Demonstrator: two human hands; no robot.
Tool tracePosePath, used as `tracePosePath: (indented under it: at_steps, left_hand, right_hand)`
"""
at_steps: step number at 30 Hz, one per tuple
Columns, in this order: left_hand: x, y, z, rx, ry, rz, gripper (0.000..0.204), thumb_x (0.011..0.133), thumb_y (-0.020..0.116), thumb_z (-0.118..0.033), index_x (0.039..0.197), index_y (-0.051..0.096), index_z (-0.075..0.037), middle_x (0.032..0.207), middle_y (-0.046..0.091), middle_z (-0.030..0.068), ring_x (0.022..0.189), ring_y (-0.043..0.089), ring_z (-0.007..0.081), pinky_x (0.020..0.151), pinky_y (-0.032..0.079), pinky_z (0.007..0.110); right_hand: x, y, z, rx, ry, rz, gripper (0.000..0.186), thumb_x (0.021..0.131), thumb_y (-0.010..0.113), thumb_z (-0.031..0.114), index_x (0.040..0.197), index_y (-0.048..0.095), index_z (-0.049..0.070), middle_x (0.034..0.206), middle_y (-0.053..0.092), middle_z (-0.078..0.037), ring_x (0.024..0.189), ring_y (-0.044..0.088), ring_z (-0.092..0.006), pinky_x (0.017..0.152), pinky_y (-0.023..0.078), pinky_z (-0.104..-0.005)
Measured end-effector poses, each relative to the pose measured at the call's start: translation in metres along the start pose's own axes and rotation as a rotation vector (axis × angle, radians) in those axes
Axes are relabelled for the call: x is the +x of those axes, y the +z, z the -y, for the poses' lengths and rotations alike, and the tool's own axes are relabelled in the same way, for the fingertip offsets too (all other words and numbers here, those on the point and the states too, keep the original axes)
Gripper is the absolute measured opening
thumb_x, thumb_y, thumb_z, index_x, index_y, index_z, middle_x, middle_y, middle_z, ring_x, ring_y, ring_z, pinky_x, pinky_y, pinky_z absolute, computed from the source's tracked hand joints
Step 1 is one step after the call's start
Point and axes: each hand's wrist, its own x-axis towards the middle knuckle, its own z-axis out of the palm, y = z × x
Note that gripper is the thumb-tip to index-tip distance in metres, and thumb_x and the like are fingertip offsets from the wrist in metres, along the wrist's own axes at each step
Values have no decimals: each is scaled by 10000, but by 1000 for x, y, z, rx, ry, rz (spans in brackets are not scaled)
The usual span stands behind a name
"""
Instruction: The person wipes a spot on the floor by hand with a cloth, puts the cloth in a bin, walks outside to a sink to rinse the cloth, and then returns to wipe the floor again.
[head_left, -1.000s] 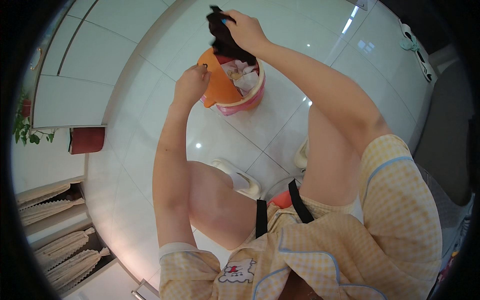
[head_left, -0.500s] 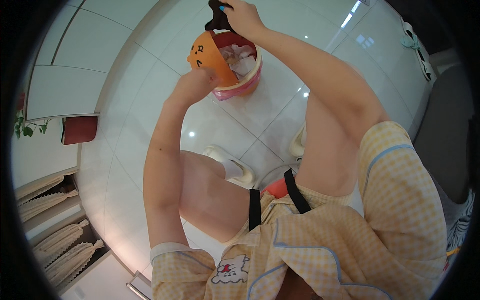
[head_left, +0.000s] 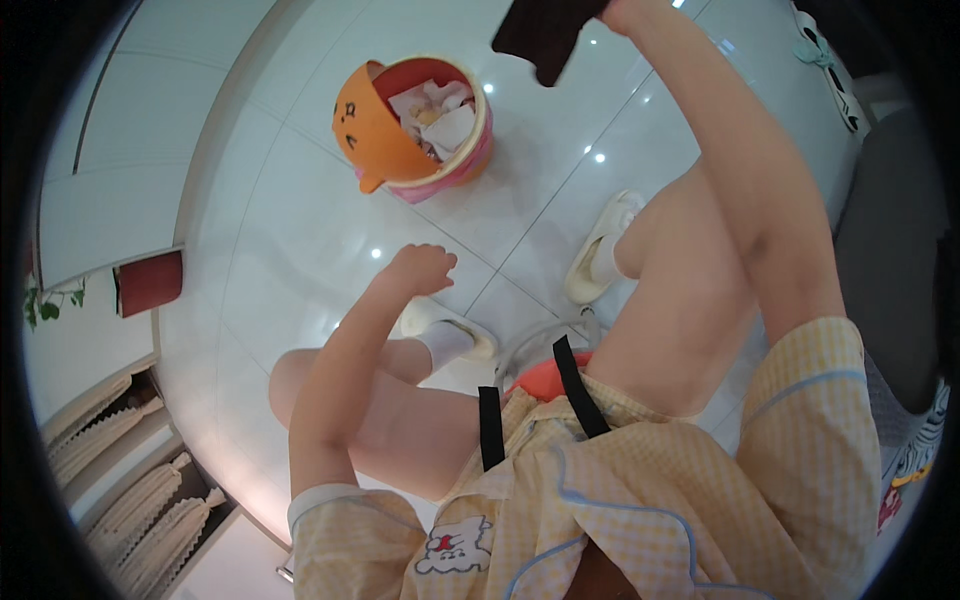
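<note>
My left hand (head_left: 422, 268) hovers above my left shoe with its fingers curled in; nothing shows in it. At the top edge, my right hand (head_left: 622, 14) grips a dark, limp, cloth-like piece (head_left: 548, 35) that hangs to its left. Part of that hand is cut off by the picture's edge. Between and beyond my hands stands a round orange bin (head_left: 474, 172) with a pink liner folded over its rim. Its orange lid (head_left: 380, 130), marked with a cartoon face, is tilted up on the left side. Crumpled white papers (head_left: 440, 115) lie inside the bin. Neither hand touches it.
My feet in cream shoes (head_left: 592, 262) rest on the white tiled floor (head_left: 285, 215), with a red stool-like seat (head_left: 545, 382) beneath me. White cabinets (head_left: 120, 210) and a dark red box (head_left: 150, 284) are at left. A dark grey seat (head_left: 885, 260) is at right.
My left hand has come away from the bin lid and drawn back toward me. My right hand has moved right, away from the bin, still holding the dark piece. The lid still stands raised.
</note>
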Motion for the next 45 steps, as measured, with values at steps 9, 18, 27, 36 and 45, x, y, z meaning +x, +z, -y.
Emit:
tracePosePath:
  at_steps: [9,18,27,36,45]
  left_hand:
    - [1,-102,-37,-261,332,-586,304,742,610,-250,976,540,-68,942,561,91,843,539,274,717,443,376]
    - [8,-157,-37,-545,609,-720,246,753,595,-148,982,551,-68,1008,559,81,888,547,271,754,443,357]
    - [-148,-385,-111,-739,181,-902,789,618,715,-79,1281,290,-34,1281,356,173,1149,362,346,965,304,384]
    - [-125,-611,-200,-1405,417,-467,427,749,647,-123,1114,464,5,1012,581,111,906,557,182,798,446,291]
    - [-8,-764,-233,-927,747,-391,467,781,619,-168,1168,416,-3,1052,539,112,938,530,186,802,440,301]
  right_hand:
    - [-44,42,-31,-10,15,-249,162,804,521,23,930,497,-75,947,550,-139,895,555,-242,791,467,-363]
    - [-30,10,-38,-197,-207,-375,503,684,470,-38,1182,420,10,1017,499,-77,903,478,-168,802,395,-287]
    - [-197,87,189,-293,-16,-156,607,653,466,-82,1241,384,44,1095,504,-79,1054,461,-178,928,347,-303]
    - [-182,100,431,-371,42,-264,546,824,517,188,1311,289,93,1164,452,-123,955,497,-214,810,428,-346]
    - [-72,72,525,-182,-61,-310,456,817,558,175,1239,397,113,1117,493,-81,938,534,-203,749,482,-372]
